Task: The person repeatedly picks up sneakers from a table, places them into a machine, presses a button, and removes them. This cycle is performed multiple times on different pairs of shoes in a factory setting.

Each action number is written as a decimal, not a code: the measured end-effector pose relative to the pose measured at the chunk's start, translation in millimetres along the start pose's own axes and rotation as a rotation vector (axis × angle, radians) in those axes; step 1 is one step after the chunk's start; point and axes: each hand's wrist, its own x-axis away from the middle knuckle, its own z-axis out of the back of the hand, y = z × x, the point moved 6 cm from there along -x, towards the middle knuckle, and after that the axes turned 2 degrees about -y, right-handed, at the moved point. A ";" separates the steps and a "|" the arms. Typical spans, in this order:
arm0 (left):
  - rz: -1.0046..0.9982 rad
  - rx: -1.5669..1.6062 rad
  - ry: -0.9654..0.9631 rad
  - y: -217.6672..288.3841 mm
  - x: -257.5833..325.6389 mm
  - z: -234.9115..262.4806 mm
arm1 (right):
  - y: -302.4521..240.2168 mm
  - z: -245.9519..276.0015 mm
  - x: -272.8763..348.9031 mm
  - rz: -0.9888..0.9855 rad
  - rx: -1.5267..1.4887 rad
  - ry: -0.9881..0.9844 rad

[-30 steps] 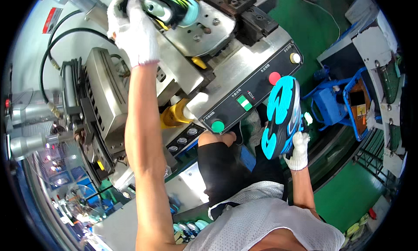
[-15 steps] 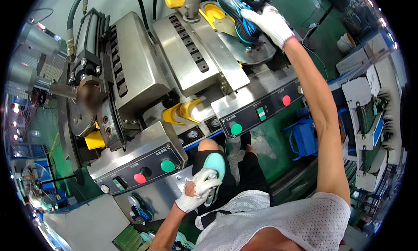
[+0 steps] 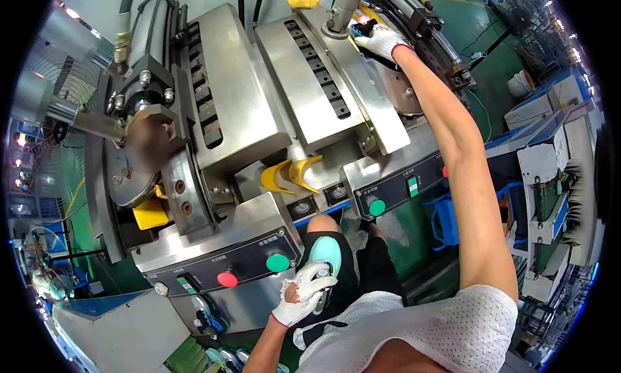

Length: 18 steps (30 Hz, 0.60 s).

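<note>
My left hand [image 3: 304, 294], in a worn white glove, is closed round a mint-green, sole-shaped piece [image 3: 325, 251] that rests over my left thigh. A small round metallic part shows by its fingers, and the piece's lower end is mostly hidden. Stretched far forward, my gloved right hand [image 3: 381, 42] grips a dark sports shoe [image 3: 363, 29] with blue parts, at the right-hand station of the metal machine [image 3: 381, 124]. Most of that shoe is hidden behind the glove and a steel post. Below the right hand lies a rounded metal plate [image 3: 400, 93].
Control panels with green [image 3: 277, 263] and red buttons [image 3: 227, 279] line the machine's front. Yellow curved guides [image 3: 284, 177] sit between the stations. Another shoe [image 3: 210, 315] is at lower left, above several mint-coloured ones. A blue stool [image 3: 446, 221] stands right; metal cylinders flank both stations.
My right hand has carried the shoe farther away and lower, in behind the steel post. The left hand keeps its hold on the mint piece. The whole view has shifted slightly.
</note>
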 end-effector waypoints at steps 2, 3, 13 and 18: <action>0.060 -0.023 0.009 -4.4 7.2 -3.2 | -8.1 28.2 48.6 -0.042 -0.168 0.093; 0.037 0.023 -0.003 -19.3 12.7 -10.9 | -10.5 35.1 79.4 0.013 -0.244 0.309; 0.021 -0.092 0.080 -17.2 14.0 -27.0 | -83.6 -83.7 405.2 0.489 -0.180 0.160; -0.031 -0.158 0.261 0.5 7.5 -38.6 | -39.5 -96.9 456.9 0.286 -0.396 0.178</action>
